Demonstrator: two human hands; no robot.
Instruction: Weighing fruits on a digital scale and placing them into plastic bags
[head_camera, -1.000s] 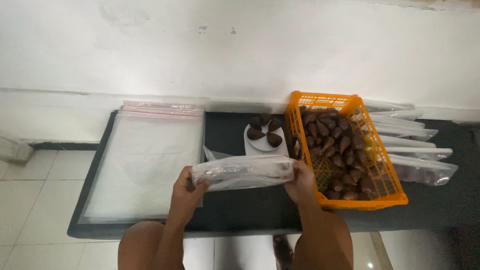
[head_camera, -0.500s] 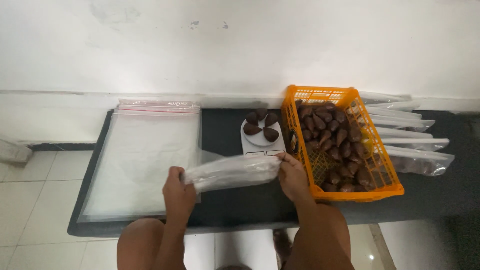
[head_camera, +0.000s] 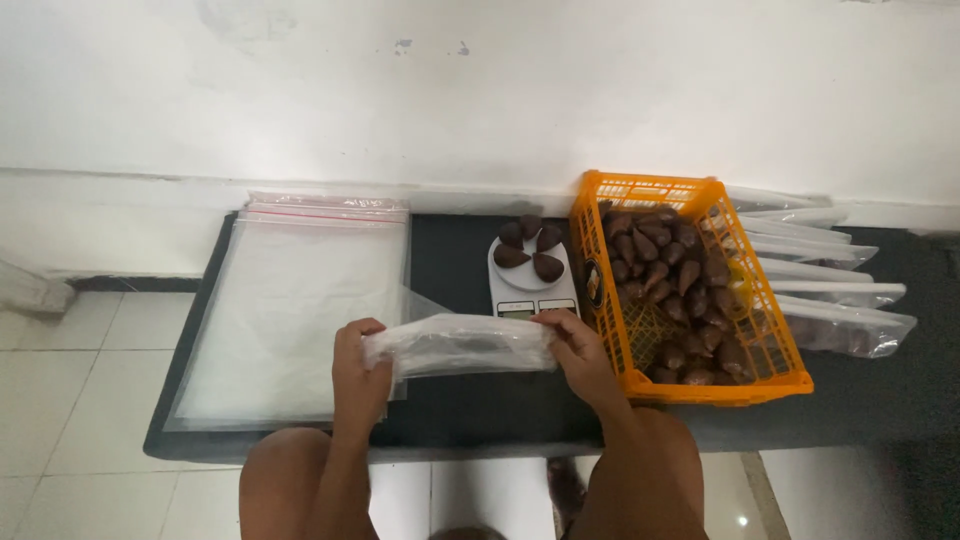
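My left hand (head_camera: 358, 372) and right hand (head_camera: 572, 345) grip an empty plastic bag (head_camera: 460, 345); four fruits (head_camera: 530, 250) wait on the scale (head_camera: 530, 285)

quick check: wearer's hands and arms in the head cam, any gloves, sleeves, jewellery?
Both bare. Left hand and right hand: no gloves, no rings or watch visible. Forearms show no sleeves up to the frame edge. No markings or tape visible on the fingers.

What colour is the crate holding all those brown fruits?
Bright orange. The crate shows best in the head view, to the right of the scale.
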